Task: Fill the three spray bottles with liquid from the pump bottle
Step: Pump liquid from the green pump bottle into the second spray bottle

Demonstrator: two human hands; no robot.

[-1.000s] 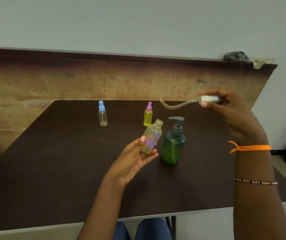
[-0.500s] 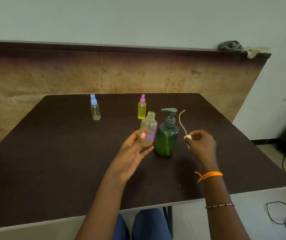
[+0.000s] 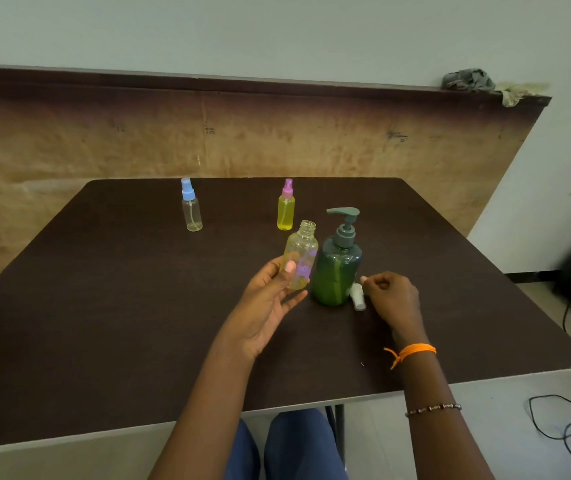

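the left hand (image 3: 270, 299) is holding an uncapped spray bottle (image 3: 300, 259) upright above the dark table (image 3: 104, 306), thumb lying across its front and the other fingers reaching round behind it; the bottle is looking clear yellowish with a purple patch, its threaded neck bare. just right of those fingers the green pump bottle (image 3: 337, 268) is standing on the table with its pump head on, nearly touching the held bottle. the right hand (image 3: 393, 296) is resting on the table just right of the pump bottle, fingers curling loosely, their tips sitting at the white spray cap (image 3: 357, 296) that is lying on the table against the pump bottle's base; whether they are pinching it i cannot tell. beyond the left fingers a pink-capped yellow bottle (image 3: 286, 207) is standing, and farther left of it a blue-capped clear bottle (image 3: 191, 207). an orange thread (image 3: 412, 351) is circling the right wrist.
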